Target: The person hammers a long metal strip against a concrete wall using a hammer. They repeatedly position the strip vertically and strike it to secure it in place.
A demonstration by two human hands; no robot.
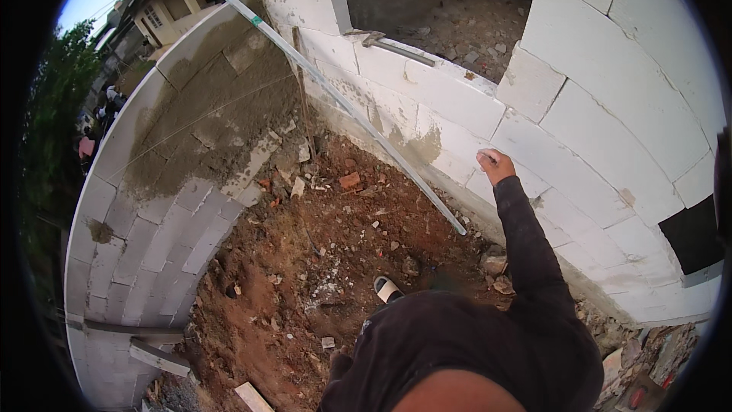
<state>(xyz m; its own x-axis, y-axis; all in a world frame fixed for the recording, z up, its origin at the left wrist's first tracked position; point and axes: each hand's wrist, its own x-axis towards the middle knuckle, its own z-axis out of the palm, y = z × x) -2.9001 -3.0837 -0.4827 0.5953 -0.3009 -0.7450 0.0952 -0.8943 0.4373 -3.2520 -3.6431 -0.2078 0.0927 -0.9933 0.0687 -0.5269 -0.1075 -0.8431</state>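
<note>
My right hand (497, 166) is stretched out to the white block wall (457, 126), below the window opening. Its fingers are curled together; whatever they may hold is too small to make out. My left hand does not show; only a dark sleeve (341, 366) is seen on that side. A hammer (404, 52) lies on the window ledge, beyond my right hand. Left of the hand, a long silver straightedge (343, 103) with a green mark leans slantwise from the wall corner down to the dirt.
A block wall (145, 236) on the left is partly smeared with grey mortar (206, 107), and a thin string crosses it. Reddish dirt (282, 297) with rubble and broken brick covers the ground around my sandalled foot (387, 288). Wooden planks (160, 357) lie at lower left.
</note>
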